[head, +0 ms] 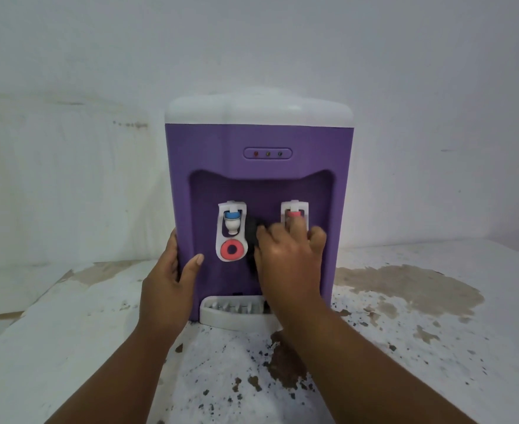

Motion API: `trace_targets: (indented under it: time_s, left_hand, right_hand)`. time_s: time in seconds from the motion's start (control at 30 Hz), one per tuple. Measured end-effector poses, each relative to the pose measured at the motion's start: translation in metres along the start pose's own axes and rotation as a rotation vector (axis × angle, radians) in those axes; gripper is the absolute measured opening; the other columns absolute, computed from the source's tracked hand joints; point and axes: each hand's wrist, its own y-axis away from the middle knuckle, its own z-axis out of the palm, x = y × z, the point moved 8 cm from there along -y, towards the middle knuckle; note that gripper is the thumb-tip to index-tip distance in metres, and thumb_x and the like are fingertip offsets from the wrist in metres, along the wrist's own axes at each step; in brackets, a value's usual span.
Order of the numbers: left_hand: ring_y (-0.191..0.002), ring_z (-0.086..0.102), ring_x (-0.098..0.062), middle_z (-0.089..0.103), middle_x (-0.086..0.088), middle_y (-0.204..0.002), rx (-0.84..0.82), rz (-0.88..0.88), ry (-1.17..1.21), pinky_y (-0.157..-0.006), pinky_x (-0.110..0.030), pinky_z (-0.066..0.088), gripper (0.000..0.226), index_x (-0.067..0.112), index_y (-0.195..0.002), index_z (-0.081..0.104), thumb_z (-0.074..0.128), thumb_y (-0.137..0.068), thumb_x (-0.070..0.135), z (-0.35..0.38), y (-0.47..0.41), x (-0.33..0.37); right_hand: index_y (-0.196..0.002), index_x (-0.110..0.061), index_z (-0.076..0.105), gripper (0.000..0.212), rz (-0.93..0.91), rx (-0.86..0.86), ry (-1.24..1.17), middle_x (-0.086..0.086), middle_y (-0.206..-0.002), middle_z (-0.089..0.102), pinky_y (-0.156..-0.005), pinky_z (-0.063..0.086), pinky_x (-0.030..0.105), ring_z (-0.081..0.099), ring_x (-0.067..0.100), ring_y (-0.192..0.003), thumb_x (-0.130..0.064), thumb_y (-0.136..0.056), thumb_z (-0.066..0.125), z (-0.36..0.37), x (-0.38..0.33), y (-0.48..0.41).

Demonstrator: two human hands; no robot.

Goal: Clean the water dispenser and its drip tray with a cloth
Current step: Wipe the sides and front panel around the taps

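Purple water dispenser (258, 139), white top, upright on stained white worktop (435, 347); white drip tray (218, 319) at its front base. Left hand (166, 289): fingers grasping the dispenser's left edge. Right hand (288, 261): fingers clenched on dark cloth (251, 231), pressed between blue tap (232, 215) and red tap (295, 213).

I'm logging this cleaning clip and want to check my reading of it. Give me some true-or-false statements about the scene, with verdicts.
1. The left hand grips the side of the purple water dispenser. True.
2. The cloth in the right hand is white. False: it is dark.
3. The drip tray lies apart from the dispenser. False: it sits at the dispenser's base.
4. The blue-capped tap is uncovered. True.
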Motion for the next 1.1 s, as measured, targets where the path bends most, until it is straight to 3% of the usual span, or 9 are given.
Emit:
trace_targets:
  time_s: [0.13, 0.23, 0.33, 0.47, 0.63, 0.77, 0.9, 1.0, 1.1]
  left_hand:
    - [-0.126, 0.057, -0.005, 0.056, 0.014, -0.143, -0.009, 0.006, 0.012, -0.095, -0.021, 0.054, 0.061, 0.038, -0.154, 0.031, 0.055, -0.098, 0.043, -0.001, -0.001, 0.002]
    - [-0.125, 0.058, -0.005, 0.056, 0.015, -0.142, -0.008, 0.003, 0.015, -0.094, -0.020, 0.053, 0.061, 0.038, -0.154, 0.031, 0.055, -0.098, 0.043, 0.000, 0.000, 0.002]
    - [-0.125, 0.058, -0.008, 0.057, 0.014, -0.142, -0.005, -0.008, 0.014, -0.093, -0.024, 0.056, 0.062, 0.039, -0.154, 0.031, 0.054, -0.097, 0.046, -0.001, 0.000, 0.002]
    - [-0.124, 0.059, -0.006, 0.057, 0.016, -0.141, 0.001, -0.003, -0.001, -0.098, -0.036, 0.055, 0.060, 0.040, -0.153, 0.032, 0.054, -0.098, 0.046, -0.003, 0.001, 0.002]
    - [-0.121, 0.058, 0.003, 0.059, 0.019, -0.138, -0.007, -0.005, -0.004, -0.097, -0.027, 0.054, 0.058, 0.039, -0.152, 0.036, 0.056, -0.098, 0.041, -0.002, 0.001, 0.006]
    - [-0.122, 0.058, 0.002, 0.058, 0.016, -0.140, -0.013, -0.018, 0.000, -0.091, -0.016, 0.053, 0.059, 0.036, -0.153, 0.036, 0.057, -0.098, 0.041, -0.003, 0.000, 0.005]
    - [-0.126, 0.057, -0.009, 0.055, 0.012, -0.144, -0.009, -0.044, -0.033, -0.099, -0.035, 0.055, 0.061, 0.036, -0.155, 0.030, 0.053, -0.099, 0.045, -0.002, 0.002, 0.004]
    - [-0.126, 0.058, -0.014, 0.055, 0.010, -0.145, 0.008, -0.046, -0.067, -0.101, -0.038, 0.054, 0.060, 0.037, -0.156, 0.027, 0.048, -0.101, 0.045, -0.002, 0.006, 0.008]
    - [-0.128, 0.056, -0.016, 0.053, 0.008, -0.147, 0.027, -0.051, -0.031, -0.106, -0.042, 0.050, 0.057, 0.037, -0.157, 0.024, 0.043, -0.103, 0.042, 0.002, 0.009, 0.010]
  right_hand:
    - [-0.064, -0.014, 0.069, 0.015, -0.106, -0.196, 0.007, -0.001, -0.060, 0.062, -0.081, 0.031, 0.042, 0.060, 0.027, -0.082, -0.007, -0.057, 0.081, 0.013, -0.010, 0.025]
    - [-0.058, -0.018, 0.066, 0.014, -0.113, -0.275, 0.000, -0.003, -0.055, 0.060, -0.075, 0.035, 0.038, 0.055, 0.023, -0.071, -0.008, -0.060, 0.077, 0.007, -0.008, 0.023]
    - [-0.070, -0.021, 0.071, 0.008, 0.026, -0.169, -0.153, -0.004, -0.063, 0.066, -0.069, 0.038, 0.034, 0.056, 0.021, -0.067, -0.019, -0.077, 0.073, -0.015, 0.012, 0.001]
    - [-0.076, -0.020, 0.069, 0.006, 0.091, -0.081, -0.186, -0.003, -0.065, 0.066, -0.064, 0.032, 0.031, 0.057, 0.022, -0.061, -0.022, -0.081, 0.071, -0.034, 0.014, -0.034]
    - [-0.088, -0.015, 0.063, 0.012, 0.021, -0.466, -0.132, 0.004, -0.078, 0.069, -0.056, 0.036, 0.030, 0.060, 0.025, -0.063, -0.005, -0.089, 0.055, 0.021, -0.008, 0.007]
    - [-0.090, -0.015, 0.065, 0.013, -0.001, -0.555, -0.191, 0.002, -0.078, 0.068, -0.054, 0.036, 0.030, 0.065, 0.024, -0.066, -0.006, -0.089, 0.055, 0.039, -0.017, 0.037]
    - [-0.088, -0.020, 0.070, 0.013, 0.179, -0.593, -0.311, -0.004, -0.069, 0.059, -0.054, 0.042, 0.028, 0.055, 0.018, -0.060, -0.017, -0.092, 0.057, 0.045, -0.003, 0.038]
    - [-0.100, -0.026, 0.073, 0.015, 0.389, -0.560, -0.536, -0.008, -0.081, 0.071, -0.065, 0.056, 0.032, 0.064, 0.016, -0.072, -0.026, -0.092, 0.060, 0.040, -0.001, 0.051]
    - [-0.101, -0.027, 0.074, 0.014, 0.546, -0.472, -0.689, -0.008, -0.082, 0.073, -0.070, 0.057, 0.032, 0.065, 0.010, -0.072, -0.027, -0.092, 0.063, 0.040, -0.015, 0.056]
